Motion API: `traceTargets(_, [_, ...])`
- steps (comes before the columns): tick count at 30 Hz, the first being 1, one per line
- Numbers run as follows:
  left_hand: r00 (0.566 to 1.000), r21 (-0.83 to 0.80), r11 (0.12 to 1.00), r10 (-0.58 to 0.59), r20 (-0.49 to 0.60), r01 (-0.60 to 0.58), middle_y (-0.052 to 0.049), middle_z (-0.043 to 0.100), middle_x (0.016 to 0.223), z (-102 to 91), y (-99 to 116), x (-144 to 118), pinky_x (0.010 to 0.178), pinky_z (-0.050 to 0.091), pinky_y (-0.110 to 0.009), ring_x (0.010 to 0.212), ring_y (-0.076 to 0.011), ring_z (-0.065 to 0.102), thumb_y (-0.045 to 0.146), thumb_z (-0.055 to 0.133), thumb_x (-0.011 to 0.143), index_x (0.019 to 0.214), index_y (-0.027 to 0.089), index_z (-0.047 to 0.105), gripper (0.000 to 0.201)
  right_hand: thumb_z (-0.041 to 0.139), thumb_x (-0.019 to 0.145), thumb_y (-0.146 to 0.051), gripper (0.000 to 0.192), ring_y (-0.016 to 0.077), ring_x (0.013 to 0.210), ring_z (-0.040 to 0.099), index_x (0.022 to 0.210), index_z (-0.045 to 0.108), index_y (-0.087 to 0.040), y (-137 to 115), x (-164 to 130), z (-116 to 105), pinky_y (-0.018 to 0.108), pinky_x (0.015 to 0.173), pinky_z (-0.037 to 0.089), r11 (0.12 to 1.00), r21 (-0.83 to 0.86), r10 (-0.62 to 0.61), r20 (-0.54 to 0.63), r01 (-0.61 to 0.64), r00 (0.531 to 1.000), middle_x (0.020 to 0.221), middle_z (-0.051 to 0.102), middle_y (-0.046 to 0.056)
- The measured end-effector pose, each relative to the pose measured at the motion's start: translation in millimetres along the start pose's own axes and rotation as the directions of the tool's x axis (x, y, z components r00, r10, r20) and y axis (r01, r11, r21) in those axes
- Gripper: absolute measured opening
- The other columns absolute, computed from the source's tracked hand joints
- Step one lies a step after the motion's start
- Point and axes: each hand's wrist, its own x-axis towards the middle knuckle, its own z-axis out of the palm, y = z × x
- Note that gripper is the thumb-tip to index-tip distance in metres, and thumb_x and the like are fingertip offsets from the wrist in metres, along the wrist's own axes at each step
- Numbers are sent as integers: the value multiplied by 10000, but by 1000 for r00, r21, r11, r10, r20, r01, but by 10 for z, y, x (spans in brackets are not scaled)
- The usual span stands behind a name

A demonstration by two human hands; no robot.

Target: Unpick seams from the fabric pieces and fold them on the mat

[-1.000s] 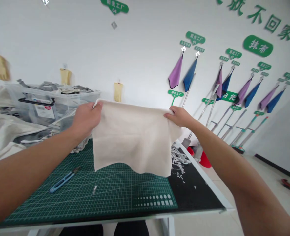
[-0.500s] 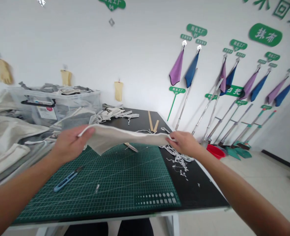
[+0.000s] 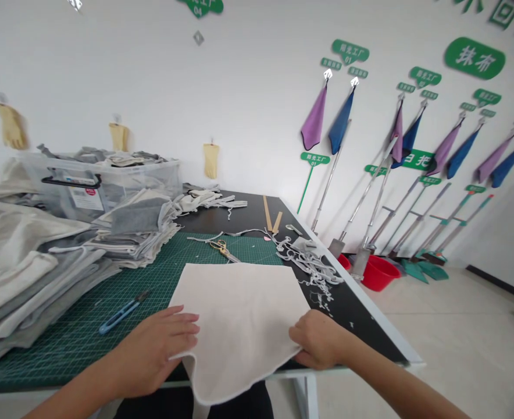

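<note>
Stacked grey and cream fabric (image 3: pixel 43 262) at far left of counter (image 3: pixel 361 314). Blue thread snips (image 3: pixel 120 313) on green cutting mat (image 3: pixel 161 279). Left hand (image 3: pixel 152 349) flat, fingers spread, on cream cloth (image 3: pixel 239 308); cloth lies on mat, near edge drooping over counter front. Right hand (image 3: pixel 316 346) pinches cloth's right edge.

Cream cloth (image 3: pixel 239 308) lies flat on the mat, near edge overhanging.
</note>
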Motion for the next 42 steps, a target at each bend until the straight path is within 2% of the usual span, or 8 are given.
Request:
traceTargets(4, [1000, 66, 998, -20, -17, 21, 1, 659, 1179, 132, -57, -93, 1062, 379, -359, 1149, -181, 571, 188, 504, 812, 1029, 300, 664, 292, 505, 796, -600, 461, 250, 625, 651, 806, 658, -165, 8, -60, 20, 295, 545, 353, 1000, -6, 26, 73, -26, 997, 663, 684, 99])
traceTargets(11, [979, -90, 975, -203, 38, 205, 10, 704, 1066, 62, -314, -20, 893, 466, -235, 984, -161, 645, 330, 388, 917, 1047, 284, 676, 319, 499, 828, -517, 366, 253, 642, 658, 811, 647, -183, 83, -171, 220, 294, 557, 360, 997, 16, 70, 125, -72, 990, 681, 685, 87])
traceTargets(16, [824, -268, 803, -564, -53, 532, 18, 712, 976, -19, -625, 109, 770, 462, -201, 890, -167, 642, 466, 377, 900, 1010, 231, 674, 394, 382, 914, -371, 302, 224, 705, 657, 839, 605, -181, 146, -149, 118, 280, 612, 375, 989, 89, 110, 47, -114, 993, 759, 690, 85])
traceTargets(20, [732, -327, 719, -673, -108, 613, 2, 705, 976, -24, -750, 128, 776, 450, -225, 894, -190, 621, 500, 372, 888, 1047, 193, 658, 448, 428, 894, -359, 224, 216, 735, 642, 860, 559, -181, 222, -121, 2, 258, 604, 368, 949, 194, 255, -13, -248, 967, 788, 675, 80])
traceTargets(27, [818, -410, 731, -572, 69, 545, -18, 707, 956, -100, -711, -32, 796, 457, -240, 887, -198, 619, 473, 449, 860, 987, 198, 689, 387, 417, 898, -280, 149, 179, 731, 595, 956, 529, -200, 280, -296, 120, 247, 630, 374, 865, 405, 355, -77, -296, 932, 821, 639, 40])
traceTargets(32, [905, -349, 844, -319, 282, 407, -16, 707, 941, -174, -556, -30, 836, 444, -236, 893, -175, 623, 298, 467, 838, 910, 225, 713, 266, 395, 894, -215, 172, 163, 729, 540, 818, 547, -194, 122, -403, 199, 265, 633, 338, 956, 279, 130, -124, -91, 984, 786, 598, 39])
traceTargets(36, [899, -222, 926, -204, 387, 306, 2, 700, 920, -148, -369, -12, 855, 411, -227, 891, -153, 621, 213, 464, 833, 885, 250, 709, 253, 514, 759, -187, 21, 176, 727, 496, 738, 512, -189, 8, -453, 348, 293, 641, 317, 982, 191, 13, -116, 9, 993, 770, 574, 37])
traceTargets(42, [867, -112, 942, -238, 438, 315, 2, 682, 912, -121, -346, -43, 831, 399, -236, 894, -164, 607, 244, 454, 849, 864, 270, 693, 241, 542, 737, -205, 65, 192, 746, 478, 794, 523, -179, -18, -530, 482, 326, 683, 327, 981, 194, 24, -167, 9, 986, 801, 564, 54])
